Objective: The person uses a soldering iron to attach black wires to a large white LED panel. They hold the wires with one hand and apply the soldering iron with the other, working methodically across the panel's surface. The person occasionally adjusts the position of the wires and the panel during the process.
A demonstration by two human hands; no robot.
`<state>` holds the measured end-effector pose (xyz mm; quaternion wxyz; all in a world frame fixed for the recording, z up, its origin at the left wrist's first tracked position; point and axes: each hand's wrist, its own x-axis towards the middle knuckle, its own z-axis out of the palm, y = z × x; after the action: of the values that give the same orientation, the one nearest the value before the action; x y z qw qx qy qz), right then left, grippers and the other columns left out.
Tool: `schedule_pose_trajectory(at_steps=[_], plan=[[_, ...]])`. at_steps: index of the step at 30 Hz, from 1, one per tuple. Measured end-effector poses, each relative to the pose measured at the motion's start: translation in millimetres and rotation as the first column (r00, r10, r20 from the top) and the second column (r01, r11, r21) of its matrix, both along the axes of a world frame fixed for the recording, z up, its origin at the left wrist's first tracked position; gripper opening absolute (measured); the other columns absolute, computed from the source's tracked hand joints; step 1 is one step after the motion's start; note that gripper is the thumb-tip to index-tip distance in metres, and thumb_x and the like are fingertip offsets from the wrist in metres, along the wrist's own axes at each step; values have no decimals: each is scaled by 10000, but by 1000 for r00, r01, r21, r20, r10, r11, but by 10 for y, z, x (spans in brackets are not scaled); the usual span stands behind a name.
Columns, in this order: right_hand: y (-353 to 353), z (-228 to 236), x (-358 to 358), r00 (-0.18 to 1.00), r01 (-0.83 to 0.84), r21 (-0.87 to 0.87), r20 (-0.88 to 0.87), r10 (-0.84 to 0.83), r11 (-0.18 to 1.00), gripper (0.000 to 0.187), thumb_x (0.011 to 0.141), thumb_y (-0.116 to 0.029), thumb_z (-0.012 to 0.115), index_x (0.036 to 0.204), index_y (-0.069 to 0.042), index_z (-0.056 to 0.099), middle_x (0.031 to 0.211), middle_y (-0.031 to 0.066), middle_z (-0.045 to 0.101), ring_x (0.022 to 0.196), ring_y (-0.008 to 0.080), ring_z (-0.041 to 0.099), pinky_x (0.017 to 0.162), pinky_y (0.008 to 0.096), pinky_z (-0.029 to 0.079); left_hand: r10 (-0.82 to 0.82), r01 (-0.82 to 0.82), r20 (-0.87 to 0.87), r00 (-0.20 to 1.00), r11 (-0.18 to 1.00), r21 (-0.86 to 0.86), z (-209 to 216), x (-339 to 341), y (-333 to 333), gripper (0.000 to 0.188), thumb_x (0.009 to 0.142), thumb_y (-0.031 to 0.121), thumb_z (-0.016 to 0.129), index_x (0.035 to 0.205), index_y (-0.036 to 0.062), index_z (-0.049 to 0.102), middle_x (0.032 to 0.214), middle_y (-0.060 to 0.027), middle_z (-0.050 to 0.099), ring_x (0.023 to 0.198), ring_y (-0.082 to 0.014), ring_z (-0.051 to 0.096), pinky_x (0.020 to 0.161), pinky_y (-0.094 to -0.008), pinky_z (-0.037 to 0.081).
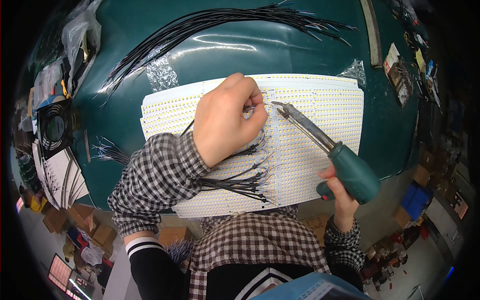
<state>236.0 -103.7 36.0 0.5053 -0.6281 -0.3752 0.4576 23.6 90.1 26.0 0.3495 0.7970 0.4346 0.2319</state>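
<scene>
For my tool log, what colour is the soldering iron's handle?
The handle is dark green, clearest in head view.

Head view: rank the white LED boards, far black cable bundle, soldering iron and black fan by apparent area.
1. White LED boards
2. Far black cable bundle
Unranked: soldering iron and black fan look alike; the iron seems nearer.

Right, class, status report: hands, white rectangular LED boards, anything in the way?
Left hand pinching thin black cable over white, yellow-dotted LED boards. Right hand gripping green-handled soldering iron, tip near left hand. Bunched black cables lying across boards' lower part.
</scene>
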Motion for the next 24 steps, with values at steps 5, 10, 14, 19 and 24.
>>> schedule_pose_trajectory(at_steps=[5, 10, 14, 19, 24], plan=[[25, 18, -29, 1000, 18, -45, -16, -18, 999, 260, 791, 39, 739, 1044, 33, 681, 921, 102, 715, 850, 181, 685, 770, 323, 557, 1, -2, 3, 1000, 1000, 17, -11, -4, -9, 113, 744, 63, 676, 766, 48, 567, 748, -97, 559, 629, -276, 597, 564, -378, 483], [29, 9, -35, 1000, 12, -43, -5, -13, 999, 277, 794, 34, 740, 1063, 31, 676, 925, 103, 717, 855, 180, 687, 767, 319, 555, 4, -4, -3, 1000, 999, 41, -19, 1, -20, 121, 742, 66, 678, 770, 55, 561, 749, -93, 558, 627, -275, 597, 553, -379, 476], [10, -9, -24, 1000, 3, -37, 13, -3, 999, 281, 795, 33, 742, 1067, 30, 675, 926, 101, 718, 857, 180, 687, 766, 318, 555, 6, -6, -8, 1000, 999, 52, -25, -2, -31, 125, 740, 69, 678, 773, 57, 558, 751, -91, 557, 627, -276, 597, 549, -381, 474], [7, -6, -47, 999, 33, -31, -29, -34, 999, 291, 792, 35, 753, 1073, 33, 674, 925, 99, 717, 853, 177, 686, 769, 315, 557, 1, 0, -14, 1000, 998, 59, -23, 3, -30, 126, 739, 70, 677, 773, 58, 556, 754, -90, 557, 627, -278, 596, 550, -385, 473], [7, -27, -28, 1000, 5, -19, 7, -5, 1000, 272, 790, 37, 758, 1052, 36, 682, 928, 99, 716, 842, 175, 685, 764, 312, 560, -6, 6, -16, 1000, 999, 54, -20, -1, -29, 126, 740, 69, 676, 773, 58, 555, 755, -92, 556, 622, -279, 591, 551, -389, 471]])
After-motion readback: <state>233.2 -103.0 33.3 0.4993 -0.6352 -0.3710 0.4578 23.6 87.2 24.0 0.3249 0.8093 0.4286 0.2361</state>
